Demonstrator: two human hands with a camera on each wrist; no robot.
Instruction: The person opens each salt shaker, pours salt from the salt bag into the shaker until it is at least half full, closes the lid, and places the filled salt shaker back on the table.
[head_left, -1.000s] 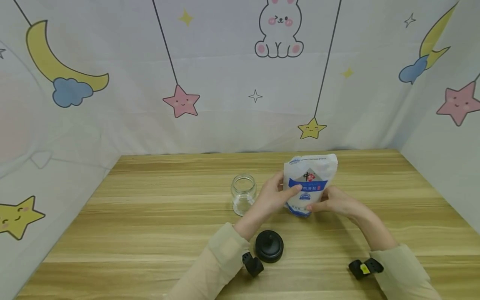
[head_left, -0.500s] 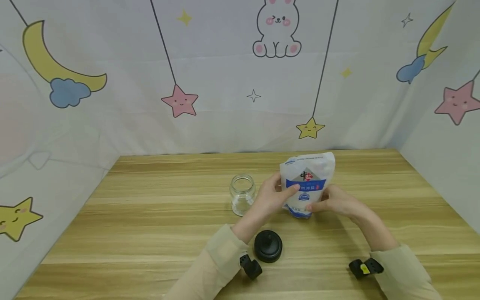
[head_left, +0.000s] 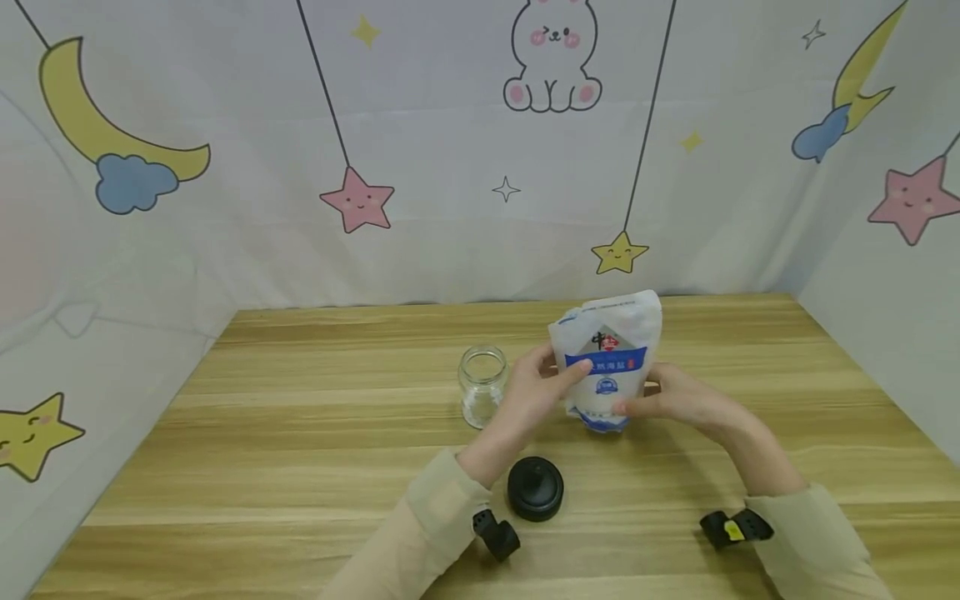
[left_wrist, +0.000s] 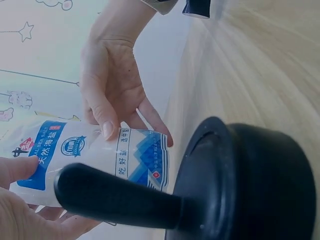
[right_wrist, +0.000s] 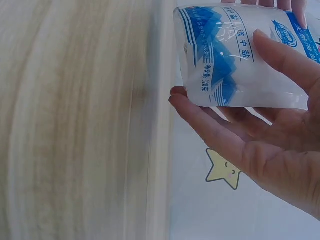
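Both hands hold a white-and-blue bag of sea salt (head_left: 609,333) upright over the table, right of the middle. My left hand (head_left: 528,392) grips its left side, thumb across the blue band. The right hand (head_left: 678,396) pinches the lower right part, thumb in front and fingers behind, as the right wrist view shows with the salt bag (right_wrist: 240,55). Just left of the left hand stands a glass jar (head_left: 482,387) with its mouth uncovered. A round black lid (head_left: 536,490) with a knob lies on the table near the left wrist; this black lid (left_wrist: 250,185) looms large in the left wrist view.
The wooden table (head_left: 300,433) reaches back to a white cloth (head_left: 435,250) printed with stars, moons and a rabbit. Each wrist wears a black camera strap. The jar stands close beside the left forearm.
The salt bag has risen slightly and shifted a little left, its top leaning back to the right. Both hands keep their grip on it. Jar and lid stay in place.
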